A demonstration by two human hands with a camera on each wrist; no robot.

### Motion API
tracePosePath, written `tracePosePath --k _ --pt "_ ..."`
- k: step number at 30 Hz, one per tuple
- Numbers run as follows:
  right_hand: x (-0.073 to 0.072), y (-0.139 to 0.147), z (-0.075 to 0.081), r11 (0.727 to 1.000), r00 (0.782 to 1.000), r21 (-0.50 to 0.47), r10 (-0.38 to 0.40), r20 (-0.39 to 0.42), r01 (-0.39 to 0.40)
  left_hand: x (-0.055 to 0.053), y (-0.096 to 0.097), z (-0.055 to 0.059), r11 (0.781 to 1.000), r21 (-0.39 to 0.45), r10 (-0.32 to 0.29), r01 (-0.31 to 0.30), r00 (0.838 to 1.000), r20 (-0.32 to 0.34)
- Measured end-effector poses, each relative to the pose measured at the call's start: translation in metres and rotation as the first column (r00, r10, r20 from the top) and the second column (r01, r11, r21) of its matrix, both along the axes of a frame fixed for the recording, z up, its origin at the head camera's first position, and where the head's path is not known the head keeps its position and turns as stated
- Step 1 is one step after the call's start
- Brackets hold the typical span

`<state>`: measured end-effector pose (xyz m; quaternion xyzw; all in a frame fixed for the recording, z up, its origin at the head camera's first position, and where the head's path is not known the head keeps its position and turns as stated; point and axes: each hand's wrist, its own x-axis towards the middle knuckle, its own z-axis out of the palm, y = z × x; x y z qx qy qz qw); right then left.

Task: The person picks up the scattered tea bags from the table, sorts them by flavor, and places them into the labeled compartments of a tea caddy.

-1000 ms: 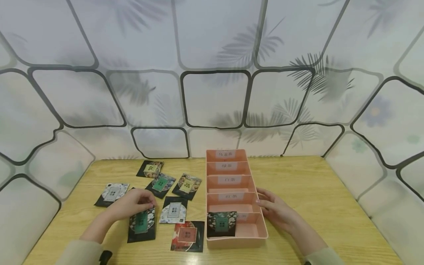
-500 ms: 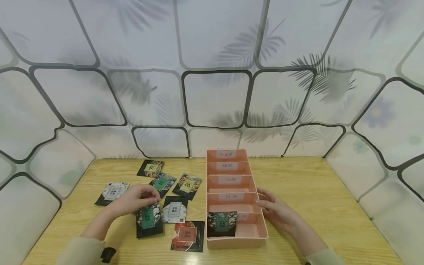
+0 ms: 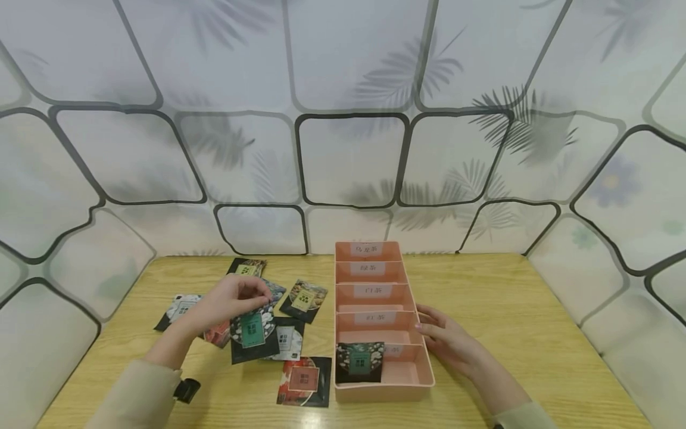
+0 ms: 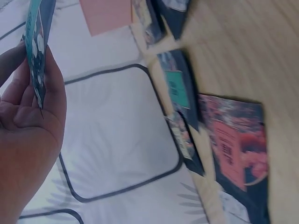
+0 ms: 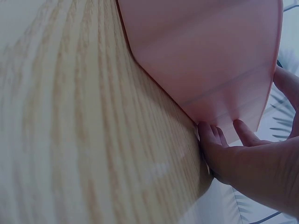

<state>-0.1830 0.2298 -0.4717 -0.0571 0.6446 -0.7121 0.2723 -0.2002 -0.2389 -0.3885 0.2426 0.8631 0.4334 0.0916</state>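
Note:
In the head view, my left hand [image 3: 231, 299] pinches a black tea sachet [image 3: 253, 341] with a green label by its top edge. It hangs above the table, overlapping a white-and-black sachet [image 3: 289, 339] in this view. The left wrist view shows that held sachet [image 4: 38, 51] nearly edge-on between thumb and fingers. My right hand [image 3: 450, 339] rests against the right side of a pink divided box [image 3: 383, 393], thumb at the rim. In the right wrist view, its fingertips [image 5: 238, 125] touch the outer wall. A matching green-labelled sachet [image 3: 360, 363] lies in the box's front compartment.
Several other sachets lie left of the box, including a red one [image 3: 303, 382], a yellow-labelled one [image 3: 303, 301] and another red one [image 3: 217, 335] partly under my left arm. Dividers with paper labels [image 3: 375, 317] split the box. A patterned fabric wall [image 3: 348, 161] stands behind the wooden table [image 3: 482, 286].
My left hand has lifted the green-labelled sachet and carried it right and away from me, uncovering a red sachet beneath. My right hand and the box have stayed put.

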Motion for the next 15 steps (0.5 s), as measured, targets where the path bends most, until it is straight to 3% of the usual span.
tracePosePath --k 7,15 --pt "-0.001 0.001 -0.001 1.0 1.0 -0.002 -0.004 0.005 0.004 -0.007 0.025 0.024 0.999 -0.038 0.026 -0.028 0.999 -0.044" --pt "0.0 -0.001 0.0 1.0 1.0 -0.012 -0.009 0.011 0.009 -0.013 0.061 0.045 0.997 -0.014 -0.083 0.082 0.994 -0.072"
